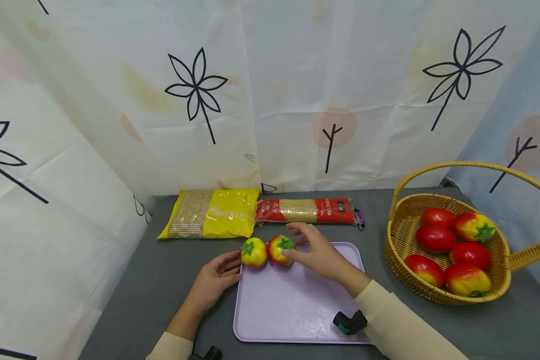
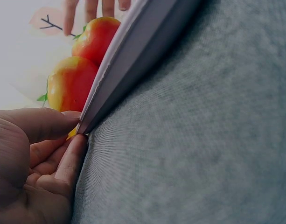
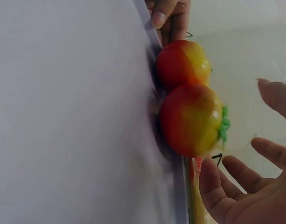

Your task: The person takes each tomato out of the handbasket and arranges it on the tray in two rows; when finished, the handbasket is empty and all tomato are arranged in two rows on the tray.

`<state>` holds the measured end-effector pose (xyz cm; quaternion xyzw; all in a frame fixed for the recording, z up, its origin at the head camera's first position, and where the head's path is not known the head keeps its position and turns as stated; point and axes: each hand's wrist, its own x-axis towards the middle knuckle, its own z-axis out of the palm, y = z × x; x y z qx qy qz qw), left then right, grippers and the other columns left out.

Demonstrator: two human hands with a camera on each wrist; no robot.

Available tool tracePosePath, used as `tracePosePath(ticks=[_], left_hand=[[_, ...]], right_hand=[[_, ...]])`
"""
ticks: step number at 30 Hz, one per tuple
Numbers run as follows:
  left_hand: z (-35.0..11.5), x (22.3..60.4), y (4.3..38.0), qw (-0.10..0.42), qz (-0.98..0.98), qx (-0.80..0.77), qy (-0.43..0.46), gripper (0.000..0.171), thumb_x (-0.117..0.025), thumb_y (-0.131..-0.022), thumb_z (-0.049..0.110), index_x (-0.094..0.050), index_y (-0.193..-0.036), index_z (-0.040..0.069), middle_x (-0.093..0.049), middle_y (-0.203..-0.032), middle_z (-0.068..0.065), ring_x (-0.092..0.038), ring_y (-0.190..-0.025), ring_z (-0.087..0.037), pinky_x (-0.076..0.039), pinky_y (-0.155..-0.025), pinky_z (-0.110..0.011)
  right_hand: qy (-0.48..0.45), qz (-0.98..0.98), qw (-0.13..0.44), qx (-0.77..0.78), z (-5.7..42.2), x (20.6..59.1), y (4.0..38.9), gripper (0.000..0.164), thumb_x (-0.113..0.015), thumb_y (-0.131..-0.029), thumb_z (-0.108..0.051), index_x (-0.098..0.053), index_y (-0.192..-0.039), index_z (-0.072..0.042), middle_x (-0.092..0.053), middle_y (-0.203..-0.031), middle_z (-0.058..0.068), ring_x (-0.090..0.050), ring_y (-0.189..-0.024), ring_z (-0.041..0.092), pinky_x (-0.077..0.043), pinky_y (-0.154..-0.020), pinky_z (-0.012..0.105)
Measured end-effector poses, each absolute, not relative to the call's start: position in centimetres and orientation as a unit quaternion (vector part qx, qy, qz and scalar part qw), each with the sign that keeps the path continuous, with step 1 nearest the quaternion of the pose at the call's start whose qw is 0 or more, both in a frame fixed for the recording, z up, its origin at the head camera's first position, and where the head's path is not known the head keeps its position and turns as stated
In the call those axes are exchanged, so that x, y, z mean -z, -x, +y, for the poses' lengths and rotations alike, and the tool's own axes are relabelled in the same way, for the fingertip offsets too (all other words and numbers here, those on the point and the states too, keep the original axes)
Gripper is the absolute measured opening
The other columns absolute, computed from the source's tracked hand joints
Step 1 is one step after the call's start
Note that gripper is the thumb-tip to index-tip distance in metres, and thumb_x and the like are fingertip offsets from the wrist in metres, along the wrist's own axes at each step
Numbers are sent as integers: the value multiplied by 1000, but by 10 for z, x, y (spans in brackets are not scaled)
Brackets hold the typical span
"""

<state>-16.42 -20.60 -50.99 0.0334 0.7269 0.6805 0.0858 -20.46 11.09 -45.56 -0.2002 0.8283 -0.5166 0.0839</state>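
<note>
Two red-and-yellow fruits with green leafy caps, a left fruit (image 1: 254, 253) and a right fruit (image 1: 281, 250), sit side by side at the far left corner of a lilac tray (image 1: 292, 305). My left hand (image 1: 213, 280) is at the tray's left edge, beside the left fruit. In the left wrist view its thumb (image 2: 49, 123) and a finger pinch the tray's rim. My right hand (image 1: 317, 252) reaches over the tray from the right, around the right fruit. The right wrist view shows its fingers (image 3: 245, 175) spread and loosely bent, holding nothing, with one fingertip close to that fruit.
A wicker basket (image 1: 393, 250) with a tall handle stands at the right, with several similar red fruits inside. Behind the tray lie a yellow bag (image 1: 229, 212) and a red noodle packet (image 1: 333, 210). A printed cloth (image 1: 288, 75) hangs behind the grey table (image 1: 162, 270).
</note>
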Motion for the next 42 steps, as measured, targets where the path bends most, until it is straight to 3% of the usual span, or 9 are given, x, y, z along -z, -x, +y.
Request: tracePosePath(ticks=[7, 14, 24, 33, 36, 42], left_hand=[[-207, 511, 164, 83, 727, -680, -38, 62, -77, -94, -11, -53, -152, -12, -56, -153, -29, -57, -139, -41, -55, -105, -33], [-207, 511, 164, 85, 730, -677, -37, 62, -77, -94, -10, -53, -152, -12, -55, -153, -29, -58, -139, -41, -55, -104, -32], [-208, 511, 164, 87, 728, -679, -37, 63, -78, -95, -9, -53, -152, -11, -55, -154, -28, -58, -139, -41, -55, -105, -33], [-208, 511, 164, 85, 727, -681, -39, 62, -77, -94, -11, -53, -152, -12, -55, -153, -29, -57, -139, -42, -54, -106, -33], [-208, 510, 164, 83, 728, -680, -38, 62, -77, -94, -10, -53, -151, -12, -55, -153, -29, -57, -139, -42, -54, -106, -33], [-207, 511, 165, 85, 726, -682, -34, 62, -77, -94, -11, -54, -152, -12, -56, -153, -29, -58, -139, -41, -54, -106, -34]], right_hand=[[220, 801, 62, 553, 128, 440, 198, 55, -68, -110, -31, -51, -159, -13, -57, -145, 23, -62, -125, 40, -59, -97, 55], [243, 766, 44, 593, 146, 432, 191, 47, -52, -117, -24, -47, -160, -7, -58, -142, 18, -64, -122, 39, -61, -92, 52], [273, 745, 24, 608, 179, 419, 176, 45, -38, -118, -16, -43, -161, -5, -55, -142, 21, -60, -123, 55, -59, -92, 49], [276, 727, -1, 628, 218, 413, 163, 49, -30, -118, -18, -39, -164, -6, -50, -145, 26, -61, -126, 41, -57, -95, 41], [274, 710, 6, 648, 230, 411, 160, 50, -28, -119, -24, -40, -165, -12, -51, -147, 23, -60, -128, 35, -55, -98, 39], [270, 681, 6, 680, 256, 413, 157, 54, -24, -119, -29, -39, -166, -8, -53, -149, 18, -58, -129, 33, -55, -99, 38]])
